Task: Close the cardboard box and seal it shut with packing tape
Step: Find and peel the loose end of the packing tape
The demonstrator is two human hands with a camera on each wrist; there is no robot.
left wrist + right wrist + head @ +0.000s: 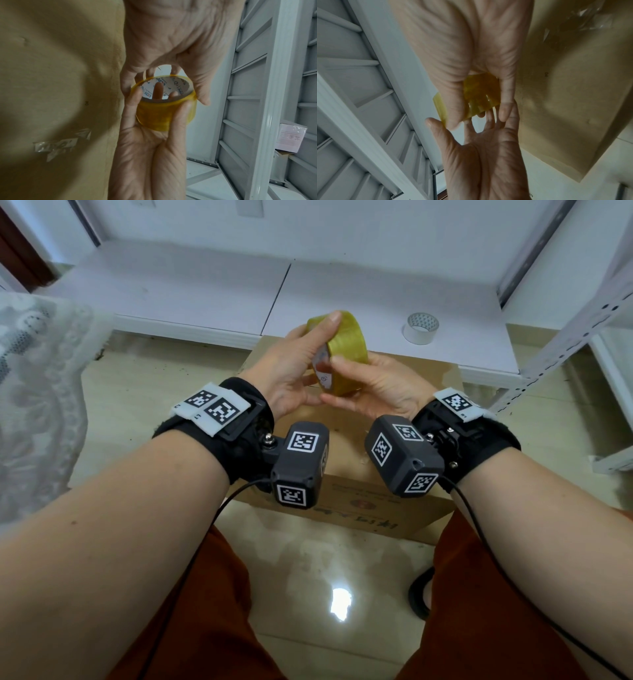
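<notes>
From the head view, the left hand (291,371) and the right hand (373,386) cover much of the yellow tape roll (346,354), so its loose end cannot be found. The wrist cameras and forearms hide most of the cardboard box (431,374) top beneath the hands; whether its flaps meet cannot be told. Print on the box's near side is too blurred to read. In the left wrist view, lettering inside the roll's core (178,86) is too small to make out. In the right wrist view, the left hand's palm (447,75) blocks the roll's middle.
</notes>
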